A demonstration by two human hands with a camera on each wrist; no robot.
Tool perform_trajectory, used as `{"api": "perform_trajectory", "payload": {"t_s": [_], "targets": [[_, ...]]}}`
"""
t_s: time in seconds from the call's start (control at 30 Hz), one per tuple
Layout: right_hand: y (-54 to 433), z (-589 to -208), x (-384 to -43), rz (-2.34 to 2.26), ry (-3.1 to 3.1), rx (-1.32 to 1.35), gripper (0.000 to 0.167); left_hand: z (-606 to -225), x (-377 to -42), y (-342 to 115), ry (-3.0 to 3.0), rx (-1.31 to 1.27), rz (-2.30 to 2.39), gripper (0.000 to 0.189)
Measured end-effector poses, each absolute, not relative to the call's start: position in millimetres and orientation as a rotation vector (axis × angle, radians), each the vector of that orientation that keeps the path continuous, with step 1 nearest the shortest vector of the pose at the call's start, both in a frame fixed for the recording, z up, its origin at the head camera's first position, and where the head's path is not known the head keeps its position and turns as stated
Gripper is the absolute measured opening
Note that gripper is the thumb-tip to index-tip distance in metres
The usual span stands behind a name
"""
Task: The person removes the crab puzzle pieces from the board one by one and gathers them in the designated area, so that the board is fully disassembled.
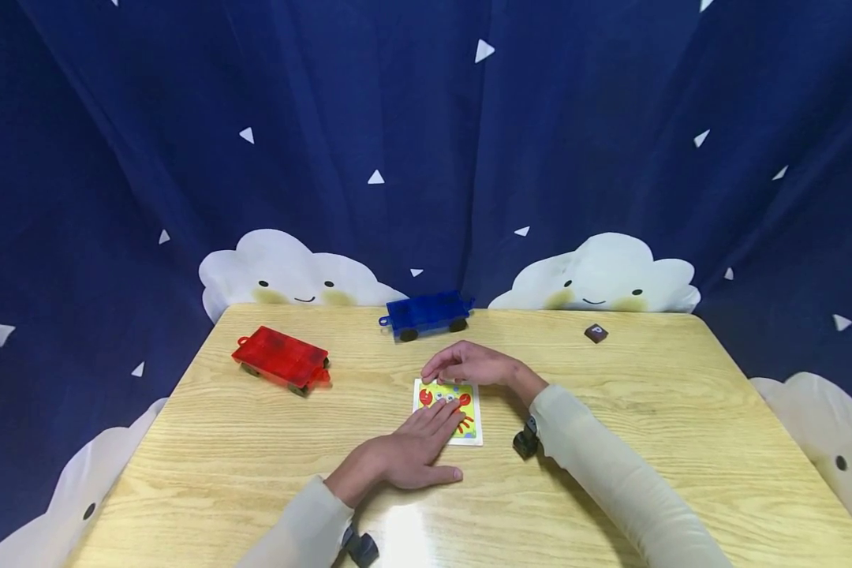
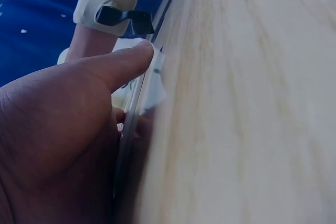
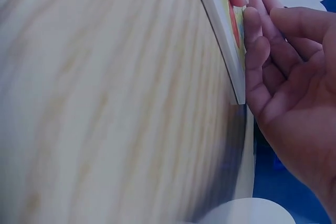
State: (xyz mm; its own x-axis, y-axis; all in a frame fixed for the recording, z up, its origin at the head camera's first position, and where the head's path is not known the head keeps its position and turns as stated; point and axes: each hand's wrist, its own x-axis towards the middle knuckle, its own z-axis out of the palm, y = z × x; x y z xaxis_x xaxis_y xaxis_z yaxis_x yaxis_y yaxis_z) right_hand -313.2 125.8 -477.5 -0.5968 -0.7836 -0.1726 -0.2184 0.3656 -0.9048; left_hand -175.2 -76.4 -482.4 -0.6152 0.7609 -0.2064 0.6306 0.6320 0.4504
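Observation:
A small square picture board point(image 1: 474, 430) with a red crab on yellow and a white border lies flat on the table. My left hand point(image 1: 413, 454) rests across its lower left part with fingers straight and thumb spread out to the side, covering some of the crab. At the far edge of the board is my right hand point(image 1: 477, 366), its fingers loosely bent over the top border. In the right wrist view the white side of the picture board point(image 3: 218, 30) shows, with the right hand's fingers point(image 3: 257, 51) right beside it.
A red toy wagon point(image 1: 282, 357) stands on the table's left side. A blue toy wagon point(image 1: 428, 313) is at the back edge, beyond the hands. To the back right lies a small dark tile point(image 1: 596, 333) marked with a P. Behind the wooden table point(image 1: 646, 410) hangs a dark blue curtain point(image 1: 426, 118).

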Motion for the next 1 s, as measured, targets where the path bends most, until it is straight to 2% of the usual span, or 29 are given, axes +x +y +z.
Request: {"api": "perform_trajectory", "payload": {"t_s": [0.57, 1.0], "targets": [[121.9, -471.8, -310.5, -1.185, 2.055, -0.924, 0.028, -490.8, -179.3, -78.4, 2.459, 1.125, 0.547, 0.088], [116.1, -467.1, -305.4, -1.098, 2.136, -1.0, 0.033, -492.3, -181.1, -77.3, 2.457, 1.115, 0.573, 0.084]]}}
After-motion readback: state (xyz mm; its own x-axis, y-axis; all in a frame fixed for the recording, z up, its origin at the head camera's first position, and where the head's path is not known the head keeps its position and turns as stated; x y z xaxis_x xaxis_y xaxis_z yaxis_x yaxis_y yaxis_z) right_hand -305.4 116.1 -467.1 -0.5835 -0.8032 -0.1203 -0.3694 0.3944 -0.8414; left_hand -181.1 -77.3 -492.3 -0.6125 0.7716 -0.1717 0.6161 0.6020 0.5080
